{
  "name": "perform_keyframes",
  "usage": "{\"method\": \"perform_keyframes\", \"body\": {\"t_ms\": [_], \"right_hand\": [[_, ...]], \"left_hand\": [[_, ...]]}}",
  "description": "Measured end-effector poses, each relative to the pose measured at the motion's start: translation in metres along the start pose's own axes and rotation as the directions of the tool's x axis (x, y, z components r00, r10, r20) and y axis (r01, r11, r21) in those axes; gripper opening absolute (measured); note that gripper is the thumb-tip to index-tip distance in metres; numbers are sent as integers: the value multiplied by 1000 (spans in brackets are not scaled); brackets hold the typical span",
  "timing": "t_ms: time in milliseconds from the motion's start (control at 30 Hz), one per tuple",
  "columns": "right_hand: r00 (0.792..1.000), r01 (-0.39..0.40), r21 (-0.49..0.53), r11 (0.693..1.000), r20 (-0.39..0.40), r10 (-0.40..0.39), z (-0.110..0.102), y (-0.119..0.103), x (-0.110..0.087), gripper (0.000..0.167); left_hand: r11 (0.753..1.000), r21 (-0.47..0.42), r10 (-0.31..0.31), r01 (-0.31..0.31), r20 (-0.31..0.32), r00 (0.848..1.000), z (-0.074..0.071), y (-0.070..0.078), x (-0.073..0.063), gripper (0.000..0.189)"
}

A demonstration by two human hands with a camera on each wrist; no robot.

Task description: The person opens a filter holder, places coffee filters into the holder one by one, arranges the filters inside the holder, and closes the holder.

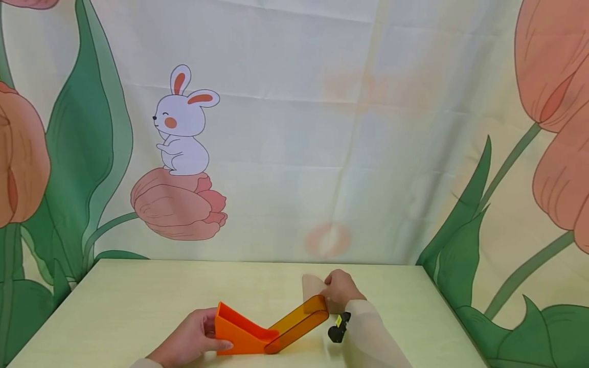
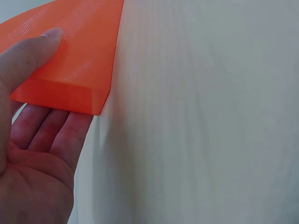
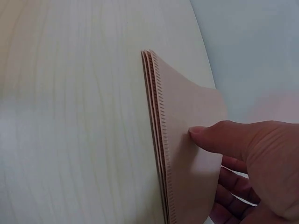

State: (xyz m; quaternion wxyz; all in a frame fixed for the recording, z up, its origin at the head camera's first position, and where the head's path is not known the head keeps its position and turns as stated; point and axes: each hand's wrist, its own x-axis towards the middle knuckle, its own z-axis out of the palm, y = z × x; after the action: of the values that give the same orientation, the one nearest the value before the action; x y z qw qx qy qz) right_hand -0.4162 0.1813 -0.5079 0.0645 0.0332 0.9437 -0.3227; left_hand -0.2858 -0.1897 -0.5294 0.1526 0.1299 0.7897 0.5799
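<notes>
An orange holder [image 1: 244,337] with a slanted open top stands on the table. My left hand [image 1: 195,332] grips its tall left end. In the left wrist view the thumb presses one face of the holder [image 2: 84,60], and the other fingers lie under it. From the holder's low right end a see-through amber lid [image 1: 299,327] swings up to the right. Behind the lid's raised end, my right hand [image 1: 342,287] pinches a thin stack of brown paper coffee filters [image 3: 187,107] with crimped edges, thumb on the near face. Whether that hand touches the lid I cannot tell.
The pale wood-grain table [image 1: 152,291] ends at a hanging curtain [image 1: 276,153] printed with tulips and a rabbit. A small black device with a yellow label [image 1: 339,327] sits at the right wrist.
</notes>
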Motion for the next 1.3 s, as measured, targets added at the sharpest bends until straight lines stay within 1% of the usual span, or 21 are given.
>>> {"method": "perform_keyframes", "body": {"t_ms": [100, 333, 733, 867, 1000, 1167, 1233, 1300], "right_hand": [[1000, 10, 5, 1000, 0, -10, 1, 0, 0, 28], [994, 96, -74, 993, -50, -100, 2, 2, 4, 36], [993, 99, -27, 995, -66, -101, 4, 1, 3, 36], [993, 97, -2, 995, -69, -97, 3, 1, 0, 29], [994, 88, 29, 996, -63, -86, 0, 1, -5, 17], [996, 73, 62, 995, -53, -70, -8, 0, -8, 4], [998, 54, 68, 996, -44, -51, -13, 1, -6, 3], [998, 57, 62, 996, -32, -56, -18, 3, -4, 7]], "left_hand": [[1000, 0, 3, -3, 0, 1000, 0, -1, 1, 58], [1000, -22, 6, -6, 14, 1000, -1, -2, 1, 58], [1000, -10, -18, 17, -4, 1000, 0, -1, 0, 59], [1000, -9, -23, 23, -8, 1000, 1, -1, 0, 59], [1000, -6, -28, 28, -13, 1000, 1, -1, 1, 59], [1000, -11, -25, 25, -11, 1000, 1, -2, 1, 59], [1000, -14, -20, 20, -10, 1000, 1, -2, 1, 59], [1000, -14, -17, 16, -10, 1000, 1, -3, 1, 58]]}}
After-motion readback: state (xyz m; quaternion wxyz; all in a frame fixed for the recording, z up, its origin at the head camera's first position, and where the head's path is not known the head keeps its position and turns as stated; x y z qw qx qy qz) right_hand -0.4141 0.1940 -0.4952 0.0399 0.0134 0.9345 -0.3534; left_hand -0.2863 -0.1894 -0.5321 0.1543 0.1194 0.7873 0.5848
